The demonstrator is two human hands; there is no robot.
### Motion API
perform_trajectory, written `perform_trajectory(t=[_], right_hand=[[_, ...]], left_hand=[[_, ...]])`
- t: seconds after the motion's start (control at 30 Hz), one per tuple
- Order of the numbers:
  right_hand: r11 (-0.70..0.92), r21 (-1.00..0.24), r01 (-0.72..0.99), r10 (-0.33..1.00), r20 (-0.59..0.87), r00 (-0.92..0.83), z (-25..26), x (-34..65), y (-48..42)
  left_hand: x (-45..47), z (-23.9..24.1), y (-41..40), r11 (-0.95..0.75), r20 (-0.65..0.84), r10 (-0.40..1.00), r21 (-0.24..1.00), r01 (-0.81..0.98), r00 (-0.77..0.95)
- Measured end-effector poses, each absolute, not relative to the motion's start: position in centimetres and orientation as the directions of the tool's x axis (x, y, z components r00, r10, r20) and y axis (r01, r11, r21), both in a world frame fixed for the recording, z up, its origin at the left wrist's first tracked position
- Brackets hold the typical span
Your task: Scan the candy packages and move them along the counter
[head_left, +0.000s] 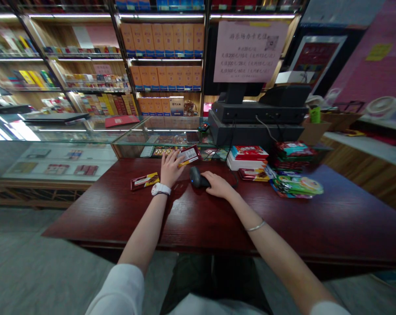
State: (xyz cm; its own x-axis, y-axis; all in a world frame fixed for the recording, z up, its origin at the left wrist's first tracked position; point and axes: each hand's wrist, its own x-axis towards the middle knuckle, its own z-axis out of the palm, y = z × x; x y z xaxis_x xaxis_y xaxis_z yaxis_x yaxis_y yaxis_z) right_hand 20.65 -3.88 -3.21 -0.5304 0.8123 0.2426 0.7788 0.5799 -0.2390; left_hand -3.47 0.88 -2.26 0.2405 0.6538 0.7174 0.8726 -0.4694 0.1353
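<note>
My left hand (pixel 171 167), with a white watch at the wrist, is closed on one end of a dark red and yellow snack pack (pixel 189 154). The pack is tilted, its pale label side facing me. In my right hand (pixel 217 184) is the handle of a black barcode scanner (pixel 196 177), fingers wrapped round it. The scanner's head points left and shows a small blue light. A second red and yellow snack pack (pixel 144 181) lies flat on the dark wooden counter (pixel 198 223), left of my left wrist.
Right of the scanner are stacked snack boxes (pixel 249 153), another red and yellow pack (pixel 255 174) and green packaged items (pixel 298 185). Behind stands a black till (pixel 257 113) with a paper sign (pixel 250 51) and cables. A glass display case (pixel 165 135) borders the counter's back.
</note>
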Motion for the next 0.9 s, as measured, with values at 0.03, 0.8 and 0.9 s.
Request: perform_trajectory(t=[0.03, 0.8, 0.9], right_hand=[[0.567, -0.230, 0.791, 0.821, 0.242, -0.517, -3.2, 20.5, -4.0], [0.621, -0.504, 0.601, 0.755, 0.590, -0.285, 0.0, 23.4, -3.6], [0.627, -0.531, 0.570, 0.758, 0.584, -0.290, 0.2, 23.4, -3.7]], left_hand=[[-3.5, -2.3, 0.9, -0.471, 0.720, 0.649, 0.127, 0.873, 0.246], [-3.7, -2.4, 1.0, -0.441, 0.716, 0.655, 0.103, 0.891, 0.242], [-3.7, -2.4, 1.0, -0.430, 0.708, 0.668, 0.116, 0.895, 0.229]])
